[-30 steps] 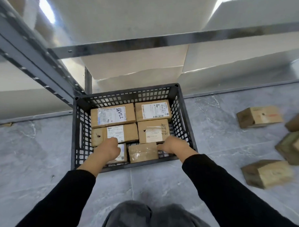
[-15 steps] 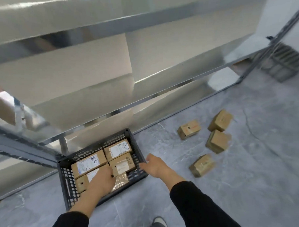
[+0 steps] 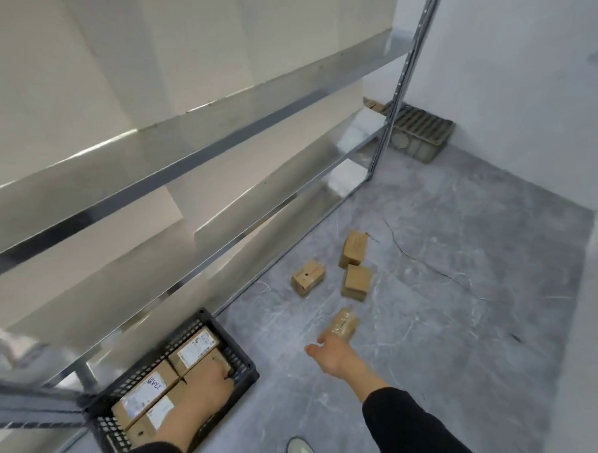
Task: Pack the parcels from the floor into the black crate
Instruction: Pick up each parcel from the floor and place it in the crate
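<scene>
The black crate (image 3: pixel 243 364) stands on the grey floor at the lower left, against the foot of a metal rack. Several labelled cardboard parcels (image 3: pixel 193 347) lie packed inside it. My left hand (image 3: pixel 210 379) rests on top of the parcels at the crate's near right side, holding nothing. Several more brown parcels lie loose on the floor to the right. My right hand (image 3: pixel 330 356) stretches out with spread fingers at the near end of the closest one, a tape-wrapped parcel (image 3: pixel 344 322). Blur hides whether the fingers touch it. Beyond lie the others (image 3: pixel 308 277), (image 3: pixel 356 282), (image 3: pixel 353 249).
A metal rack (image 3: pixel 218 144) with shiny shelves runs along the left; its upright post (image 3: pixel 397 81) stands at the far end. A grey slatted bin (image 3: pixel 420 132) sits in the far corner. A thin cable (image 3: pixel 429 265) crosses the floor. My shoe (image 3: pixel 300 452) shows at the bottom.
My view has swung right and pulled back from the crate. My right hand has left the crate's edge and moved right across the floor to the nearest loose parcel. My left hand stays in the crate.
</scene>
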